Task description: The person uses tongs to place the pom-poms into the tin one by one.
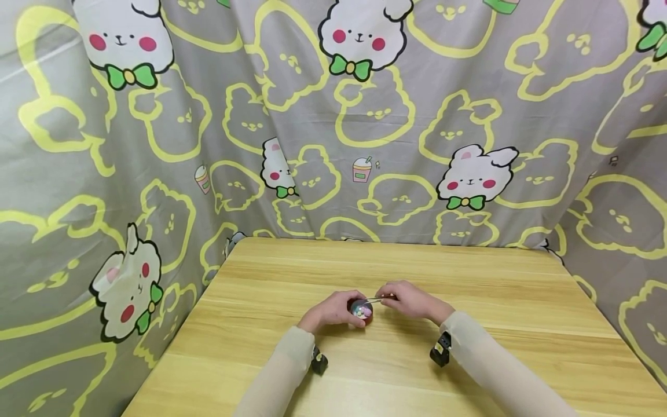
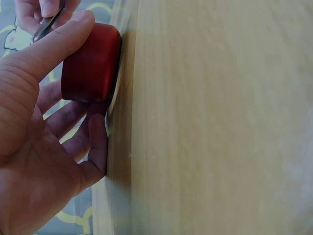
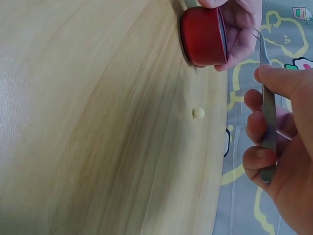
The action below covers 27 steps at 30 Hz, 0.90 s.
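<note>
A small red round tin [image 1: 368, 319] stands on the wooden table with several pastel balls [image 1: 362, 311] inside. My left hand [image 1: 333, 308] grips its side, thumb and fingers wrapped around the red wall [image 2: 93, 63] in the left wrist view. Between thumb and fingers, my right hand [image 1: 411, 299] holds metal tweezers [image 3: 269, 115]. Their thin tips point toward the tin and, from the head view, lie over its rim; whether they pinch anything cannot be made out. On the tabletop near the tin lies one pale yellow ball [image 3: 198, 113], seen in the right wrist view.
The wooden table [image 1: 469, 347] extends around both hands. Behind it and at both sides hangs a grey curtain [image 1: 312, 127] printed with yellow outlines and white cartoon animals. A small black device is strapped at each wrist.
</note>
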Available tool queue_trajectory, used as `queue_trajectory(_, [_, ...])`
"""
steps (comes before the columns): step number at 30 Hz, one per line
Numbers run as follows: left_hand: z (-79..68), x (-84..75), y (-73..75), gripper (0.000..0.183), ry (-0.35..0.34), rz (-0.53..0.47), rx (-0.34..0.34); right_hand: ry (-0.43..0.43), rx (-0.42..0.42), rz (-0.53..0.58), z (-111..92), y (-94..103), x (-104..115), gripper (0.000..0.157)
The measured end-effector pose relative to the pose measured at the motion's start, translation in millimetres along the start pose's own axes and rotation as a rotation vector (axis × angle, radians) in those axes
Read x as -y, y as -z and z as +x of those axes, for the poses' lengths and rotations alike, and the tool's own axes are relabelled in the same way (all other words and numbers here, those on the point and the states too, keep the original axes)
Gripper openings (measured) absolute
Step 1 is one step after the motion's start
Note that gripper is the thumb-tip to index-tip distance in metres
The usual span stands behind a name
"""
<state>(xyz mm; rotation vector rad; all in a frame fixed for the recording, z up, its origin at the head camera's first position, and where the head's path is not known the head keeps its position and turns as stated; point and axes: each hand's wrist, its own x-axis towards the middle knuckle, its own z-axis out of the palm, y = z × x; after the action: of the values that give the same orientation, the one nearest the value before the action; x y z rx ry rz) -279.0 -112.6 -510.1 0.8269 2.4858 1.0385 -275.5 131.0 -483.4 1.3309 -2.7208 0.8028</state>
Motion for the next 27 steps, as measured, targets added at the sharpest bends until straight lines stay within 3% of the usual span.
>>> queue_trajectory(12, [-1.0,-1.7,-0.1,0.048,0.009,0.002,0.0,0.008,-0.025,0.01,-2.4,6.3,-1.6,0.015])
queue_trajectory(27, [0.8,1.7,-1.3,0.048,-0.01,0.002,-0.005,-0.061,-0.044,-0.029,-13.7,19.4,-16.6,0.014])
